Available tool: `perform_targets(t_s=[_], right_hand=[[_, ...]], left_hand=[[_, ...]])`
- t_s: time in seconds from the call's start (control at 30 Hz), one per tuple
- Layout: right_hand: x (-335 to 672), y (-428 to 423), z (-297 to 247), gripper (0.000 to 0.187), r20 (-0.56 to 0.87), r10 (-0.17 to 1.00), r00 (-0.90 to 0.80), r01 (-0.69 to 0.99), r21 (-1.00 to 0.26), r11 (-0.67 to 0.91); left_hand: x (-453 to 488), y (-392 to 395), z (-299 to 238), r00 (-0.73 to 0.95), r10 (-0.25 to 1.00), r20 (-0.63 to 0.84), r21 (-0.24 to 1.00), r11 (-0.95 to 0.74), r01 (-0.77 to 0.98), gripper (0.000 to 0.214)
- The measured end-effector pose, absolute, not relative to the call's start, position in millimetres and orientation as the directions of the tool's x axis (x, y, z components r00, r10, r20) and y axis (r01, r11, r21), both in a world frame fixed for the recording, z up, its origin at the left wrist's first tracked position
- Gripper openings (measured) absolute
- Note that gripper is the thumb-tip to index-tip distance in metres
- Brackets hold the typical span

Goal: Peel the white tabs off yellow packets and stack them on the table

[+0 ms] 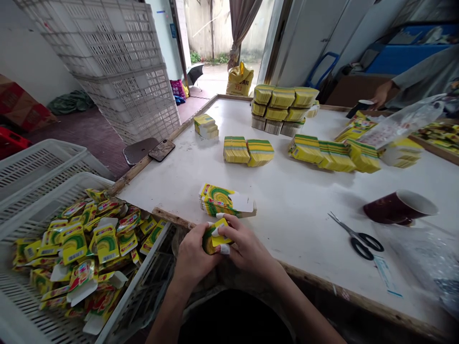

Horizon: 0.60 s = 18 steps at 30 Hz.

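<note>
Both of my hands meet at the table's front edge around a small yellow and green carton [223,230]. My left hand [195,251] grips its left side, thumb and fingers closed on it. On the other side my right hand [244,239] pinches the carton, with white tape wrapped round several fingertips. The fingers cover much of the carton, so its far end is hidden. Just beyond my hands lies a stack of flattened yellow cartons [218,199] with white flaps pointing right. To my left, a white plastic crate [139,282] holds a heap of loose yellow cartons [105,242].
Bundled flat cartons [236,149] stand mid-table, with a taller pile [278,102] behind. At right lie scissors [355,236], a tipped dark mug [385,208] and clear plastic [423,267]. A phone [162,150] rests on the left edge. Another person's hand [382,93] is at far right.
</note>
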State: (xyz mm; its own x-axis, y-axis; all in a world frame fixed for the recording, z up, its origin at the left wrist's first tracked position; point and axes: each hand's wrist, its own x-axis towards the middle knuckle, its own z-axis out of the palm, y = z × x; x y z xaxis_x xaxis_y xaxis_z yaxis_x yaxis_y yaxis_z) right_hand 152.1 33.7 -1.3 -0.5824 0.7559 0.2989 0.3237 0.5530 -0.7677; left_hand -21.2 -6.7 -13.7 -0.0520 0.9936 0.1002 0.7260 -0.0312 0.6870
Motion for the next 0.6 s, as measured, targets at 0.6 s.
perform_targets(t_s=[0.6], right_hand=[[150, 30, -3, 0.056, 0.167, 0.786, -0.596, 0.276, -0.876, 0.396]], left_hand=[[-16, -8, -14, -0.064, 0.988, 0.143, 0.607, -0.036, 0.794, 0.047]])
